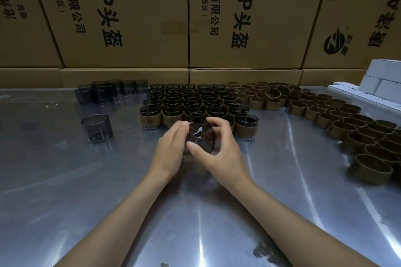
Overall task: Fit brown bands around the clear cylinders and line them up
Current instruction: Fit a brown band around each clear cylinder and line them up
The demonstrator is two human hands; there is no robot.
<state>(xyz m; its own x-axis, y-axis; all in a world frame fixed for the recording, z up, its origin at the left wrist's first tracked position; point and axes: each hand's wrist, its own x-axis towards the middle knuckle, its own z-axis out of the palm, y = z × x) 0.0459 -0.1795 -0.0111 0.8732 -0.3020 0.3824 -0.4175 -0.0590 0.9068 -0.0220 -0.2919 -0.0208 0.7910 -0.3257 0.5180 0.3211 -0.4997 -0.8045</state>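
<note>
Both hands hold one clear cylinder point(200, 138) tilted on its side just above the metal table point(65, 180), its base turned toward me. My left hand point(171, 149) grips its left side. My right hand point(219, 149) pinches it between thumb and fingers from the right. Whether a brown band sits on it is hidden by the fingers. Behind the hands stand rows of banded cylinders point(191, 104). A lone bare cylinder point(97, 128) stands to the left, and several more bare cylinders point(102, 92) stand at the back left. Loose brown bands point(338, 123) spread across the right.
Large printed cardboard boxes point(134, 17) form a wall along the table's far edge. White small boxes point(377, 84) are stacked at the back right. The steel tabletop is shiny and scratched.
</note>
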